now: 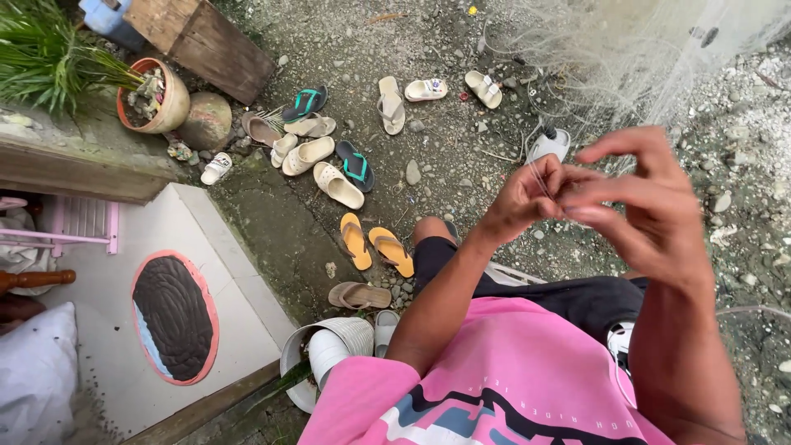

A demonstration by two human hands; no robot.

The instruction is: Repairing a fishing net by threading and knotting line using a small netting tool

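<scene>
I am seated in a pink shirt and black shorts, looking down. A fine, pale fishing net (626, 58) hangs in front of me at the upper right. My left hand (523, 198) pinches thin net strands between its fingertips. My right hand (647, 206) meets it at the same spot, thumb and forefinger closed on the strands, the other fingers spread. Both hands are raised over my knees.
Several sandals and flip-flops lie scattered on the gravel, among them an orange pair (375, 243). A potted plant (152, 95) and wooden box (202, 37) stand at the upper left. An oval dark mat (173, 317) lies on a pale step. White pots (329, 350) sit by my left elbow.
</scene>
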